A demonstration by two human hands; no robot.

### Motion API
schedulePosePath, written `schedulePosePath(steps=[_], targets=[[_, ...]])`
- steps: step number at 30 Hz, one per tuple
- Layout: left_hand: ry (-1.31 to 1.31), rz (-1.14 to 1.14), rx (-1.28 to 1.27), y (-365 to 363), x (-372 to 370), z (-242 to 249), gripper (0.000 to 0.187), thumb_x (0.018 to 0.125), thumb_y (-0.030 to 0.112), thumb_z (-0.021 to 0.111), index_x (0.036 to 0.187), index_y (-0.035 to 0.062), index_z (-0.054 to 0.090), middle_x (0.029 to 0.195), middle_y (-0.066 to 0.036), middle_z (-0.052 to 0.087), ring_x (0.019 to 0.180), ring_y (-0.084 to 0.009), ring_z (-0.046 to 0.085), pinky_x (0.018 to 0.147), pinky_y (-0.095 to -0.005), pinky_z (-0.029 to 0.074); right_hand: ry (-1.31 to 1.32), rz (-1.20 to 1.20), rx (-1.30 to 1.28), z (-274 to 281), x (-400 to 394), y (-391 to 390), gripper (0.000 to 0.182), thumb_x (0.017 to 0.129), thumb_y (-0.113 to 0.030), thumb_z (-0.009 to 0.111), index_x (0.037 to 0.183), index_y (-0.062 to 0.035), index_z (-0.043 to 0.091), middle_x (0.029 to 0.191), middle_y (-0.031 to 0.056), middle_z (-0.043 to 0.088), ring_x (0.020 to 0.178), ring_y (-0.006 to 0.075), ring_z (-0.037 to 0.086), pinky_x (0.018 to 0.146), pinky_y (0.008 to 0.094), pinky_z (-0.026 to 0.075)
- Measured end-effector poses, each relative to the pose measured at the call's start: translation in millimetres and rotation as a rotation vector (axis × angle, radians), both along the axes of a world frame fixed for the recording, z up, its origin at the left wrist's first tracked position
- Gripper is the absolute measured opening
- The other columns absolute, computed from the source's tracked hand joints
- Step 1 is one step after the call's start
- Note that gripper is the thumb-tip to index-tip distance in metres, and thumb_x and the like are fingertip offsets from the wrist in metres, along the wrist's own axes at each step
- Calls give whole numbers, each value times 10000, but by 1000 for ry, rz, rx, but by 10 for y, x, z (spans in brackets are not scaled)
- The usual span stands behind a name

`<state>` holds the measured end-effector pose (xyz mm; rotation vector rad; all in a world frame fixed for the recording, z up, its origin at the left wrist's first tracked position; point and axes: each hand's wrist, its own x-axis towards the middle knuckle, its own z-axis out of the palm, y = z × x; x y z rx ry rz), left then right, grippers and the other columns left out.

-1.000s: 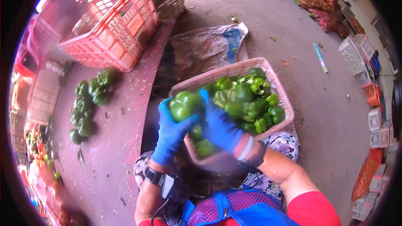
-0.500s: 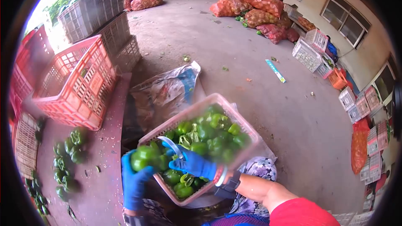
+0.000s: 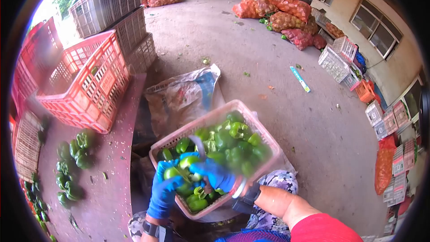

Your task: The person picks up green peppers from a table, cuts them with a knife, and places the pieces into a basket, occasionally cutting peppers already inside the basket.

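Observation:
My left hand [image 3: 165, 192], in a blue glove, is wrapped round a green bell pepper [image 3: 171, 173] over the near left corner of a pink crate [image 3: 157, 149]. My right hand [image 3: 216, 175], also in a blue glove, is closed on a knife with a curved blade [image 3: 198, 147] that points up and away from me. Its fingers are right beside the pepper, and a paler green piece [image 3: 189, 161] shows between the two hands. The fingertips are partly hidden. Cut and whole green peppers [image 3: 226, 139] fill the crate, which rests at my lap.
Several peppers [image 3: 74, 190] lie on the floor at left, near a large red crate [image 3: 96, 85]. Grey crates [image 3: 107, 6] are stacked behind it. A plastic sack [image 3: 179, 96] lies beyond my crate. Full mesh sacks [image 3: 286, 6] and white crates [image 3: 333, 60] line the right side.
My left hand has moved right and up with the pepper, over the crate's corner and against my right hand. The knife blade now stands more upright. The view has shifted slightly.

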<state>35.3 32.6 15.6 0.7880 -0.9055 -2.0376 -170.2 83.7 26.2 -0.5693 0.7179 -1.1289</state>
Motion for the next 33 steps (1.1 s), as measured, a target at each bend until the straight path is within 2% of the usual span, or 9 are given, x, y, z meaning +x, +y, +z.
schedulePosePath(steps=[6,9,13,14,16,20,22,26,33], targets=[[-19,15,-226,-90,13,-9,508,772,204,715,1223,37,550,1224,-143,578,1152,-353,583,925,-525,550,-142,-245,126,-248,13,-53,415,972,-421,585,1176,-63,637,800,62,670,562,164,613,497,273,498],[264,70,17,-148,13,-93,568,788,281,719,1253,8,541,1243,-172,566,1157,-405,576,848,-631,559,-321,-120,26,-301,-125,-49,566,971,-432,544,1367,-27,521,1110,127,677,683,202,642,574,316,532],[-851,301,-938,-401,140,-214,550,864,344,705,1291,34,548,1339,-172,550,1197,-337,584,898,-514,570,-676,-136,-82,-583,-347,-214,286,1001,-277,563,1171,-74,672,930,101,712,609,170,593,557,331,488],[-872,316,-934,-464,179,-184,540,884,354,698,1299,42,550,1363,-172,545,1204,-318,588,907,-489,573,-612,-233,21,-270,-396,-188,258,1002,-233,560,1164,-77,687,918,85,711,595,146,584,538,309,473],[168,134,64,-530,267,2,472,861,263,700,1265,58,569,1299,-150,569,1173,-334,599,886,-548,581,-101,-401,23,-150,-520,-244,245,982,-177,585,1181,-62,670,875,64,689,586,105,571,517,256,454],[31,-127,142,-397,198,-26,444,837,161,753,1230,82,564,1251,-115,577,1132,-307,608,887,-562,588,404,-499,93,-182,-514,-182,250,975,-185,614,1180,-50,658,818,33,650,552,78,554,492,225,444],[-405,-56,-580,-366,93,-112,461,848,169,777,1240,85,550,1252,-110,584,1112,-272,612,936,-494,578,490,-440,140,-168,-411,-108,244,971,-191,631,1172,-55,660,814,21,652,540,75,553,472,229,446],[-519,102,-703,-281,-11,-219,441,905,222,753,1257,73,534,1252,-114,615,1145,-235,605,1018,-408,523,563,-212,38,-54,-56,-29,266,953,-213,683,1162,-49,664,806,-4,667,539,66,564,470,222,455],[293,71,85,-244,-279,-168,525,905,74,636,1407,91,481,1280,-85,563,1053,-140,572,918,-268,482,430,-385,-273,-217,203,-113,797,807,-193,828,1460,-18,405,1326,99,547,1261,189,492,1072,346,413]])
